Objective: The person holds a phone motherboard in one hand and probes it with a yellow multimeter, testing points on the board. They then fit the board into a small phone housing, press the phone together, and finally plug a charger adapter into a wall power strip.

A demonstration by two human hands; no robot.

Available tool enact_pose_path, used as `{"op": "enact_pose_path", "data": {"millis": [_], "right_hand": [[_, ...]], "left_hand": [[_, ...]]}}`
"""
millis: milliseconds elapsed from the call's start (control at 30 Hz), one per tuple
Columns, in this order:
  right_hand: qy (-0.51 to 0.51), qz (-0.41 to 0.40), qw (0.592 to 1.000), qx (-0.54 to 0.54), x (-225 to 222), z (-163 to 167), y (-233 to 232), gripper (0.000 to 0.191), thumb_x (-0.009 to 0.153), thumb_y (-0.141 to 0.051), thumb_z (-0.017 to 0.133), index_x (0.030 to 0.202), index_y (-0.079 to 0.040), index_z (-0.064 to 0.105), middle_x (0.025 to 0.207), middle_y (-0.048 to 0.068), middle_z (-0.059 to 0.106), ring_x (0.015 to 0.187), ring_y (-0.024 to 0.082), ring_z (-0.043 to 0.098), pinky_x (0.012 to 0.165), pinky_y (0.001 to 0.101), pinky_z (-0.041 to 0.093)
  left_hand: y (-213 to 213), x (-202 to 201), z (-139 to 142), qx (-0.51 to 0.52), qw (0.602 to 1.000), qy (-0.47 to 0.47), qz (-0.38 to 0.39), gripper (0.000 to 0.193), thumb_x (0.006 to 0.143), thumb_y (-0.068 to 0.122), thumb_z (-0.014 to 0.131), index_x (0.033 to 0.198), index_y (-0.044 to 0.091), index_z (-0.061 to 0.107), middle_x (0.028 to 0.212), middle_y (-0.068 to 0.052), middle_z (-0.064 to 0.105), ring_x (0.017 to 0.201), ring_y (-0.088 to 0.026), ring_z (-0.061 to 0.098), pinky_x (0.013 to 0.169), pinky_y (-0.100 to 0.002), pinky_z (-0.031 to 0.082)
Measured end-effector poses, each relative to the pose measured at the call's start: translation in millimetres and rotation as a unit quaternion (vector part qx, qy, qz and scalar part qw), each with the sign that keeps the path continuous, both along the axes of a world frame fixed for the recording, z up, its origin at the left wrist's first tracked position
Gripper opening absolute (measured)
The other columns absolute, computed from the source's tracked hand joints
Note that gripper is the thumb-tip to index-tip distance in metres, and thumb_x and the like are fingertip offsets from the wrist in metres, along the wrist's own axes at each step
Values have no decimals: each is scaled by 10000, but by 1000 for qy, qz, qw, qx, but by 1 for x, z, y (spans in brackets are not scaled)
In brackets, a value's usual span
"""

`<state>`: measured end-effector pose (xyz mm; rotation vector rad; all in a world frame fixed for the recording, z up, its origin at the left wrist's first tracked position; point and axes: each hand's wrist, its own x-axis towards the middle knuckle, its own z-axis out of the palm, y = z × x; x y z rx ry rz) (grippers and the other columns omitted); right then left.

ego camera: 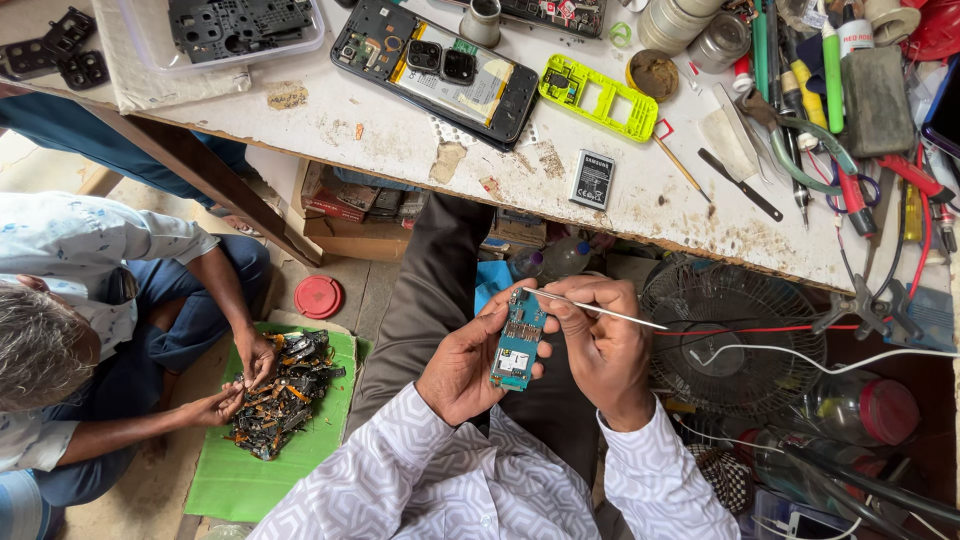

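A phone repair workshop: above the fingers (560, 300) lies a scarred white workbench (400, 130) with an opened phone (440, 70), a yellow phone frame (598, 97), a battery (592, 180) and hand tools (820, 120); far left, a heap of phone parts (283, 390).

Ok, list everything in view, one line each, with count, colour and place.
circuit board: one, teal, held in the left hand over the lap
metal probe: one, silver, thin, in the right hand, tip at the board's top
opened phone: one, black, on the workbench
phone frame: one, yellow-green, on the bench
battery: one, dark grey, near the bench edge
fan: one, grey wire guard, under the bench
green mat: one, on the floor, bearing a pile of phone parts
co-worker: one, seated left, hands in the pile
left hand: grip shut on the board
right hand: grip shut on the probe
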<state>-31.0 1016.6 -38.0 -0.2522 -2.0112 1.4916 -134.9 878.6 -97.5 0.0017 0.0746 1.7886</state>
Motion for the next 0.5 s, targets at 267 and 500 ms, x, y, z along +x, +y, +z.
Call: {"op": "enact_pose_path", "data": {"millis": [267,500], "right_hand": [[-46,6,994,96,-5,-3,1,162,1049,-87,610,1121,-15,483,1140,160,687,857,136,697,714,266,624],[-54,-8,991,126,-11,1,-1,164,1044,-104,625,1102,-23,496,1120,143,710,836,138,720,685,264,632]], "left_hand": [[-1,-4,-3,-13,1000,-1,8,510,1115,247,468,1589,85,371,1274,-172,641,1027,-294,718,863,-417,622],[-3,-8,-4,-9,1000,5,10,516,1108,252,486,1581,82,372,1275,-169,642,1020,-292,717,860,-411,623]]}}
